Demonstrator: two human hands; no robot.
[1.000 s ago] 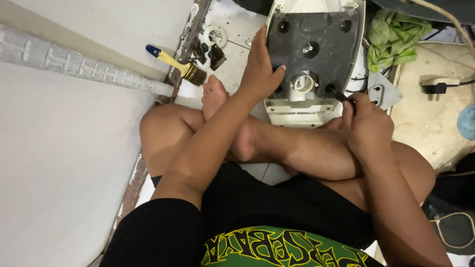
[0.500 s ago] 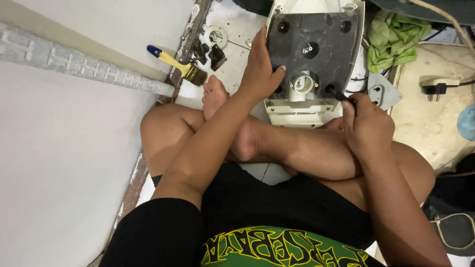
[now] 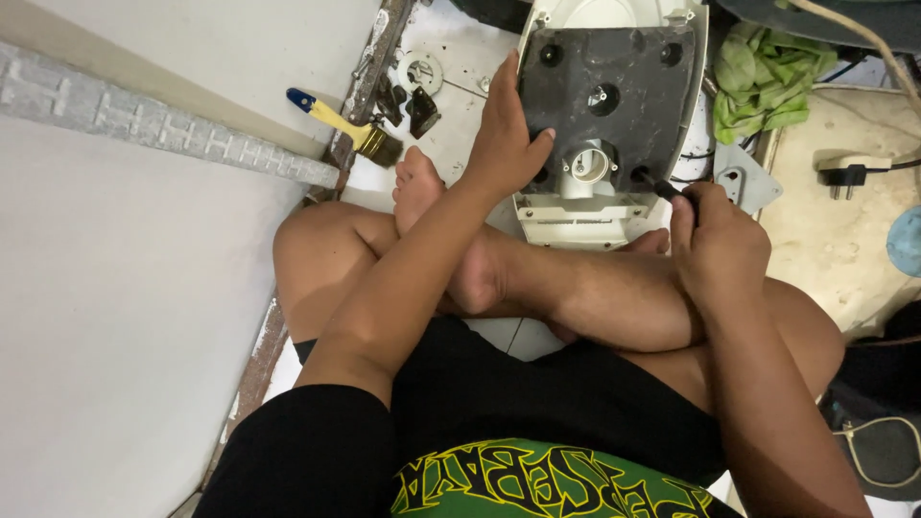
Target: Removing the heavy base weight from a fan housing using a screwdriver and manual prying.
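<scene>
I sit cross-legged on the floor with a white appliance base [image 3: 614, 115] lying in front of my shins; its dark grey underside plate faces up, with a white round socket near its front edge. My left hand [image 3: 504, 134] lies flat against the left side of the plate, thumb on the grey surface, holding the appliance steady. My right hand [image 3: 715, 245] is closed around a dark tool handle [image 3: 667, 189], whose tip meets the lower right corner of the plate.
A paintbrush [image 3: 341, 123] with a yellow and blue handle lies at the left beside small dark parts [image 3: 408, 101]. A green cloth [image 3: 763, 77] lies to the appliance's right, then a loose white cover plate [image 3: 741, 177] and a plug [image 3: 844, 171].
My right hand has shifted slightly up toward the plate's lower right corner. The left hand and the appliance stay as they were.
</scene>
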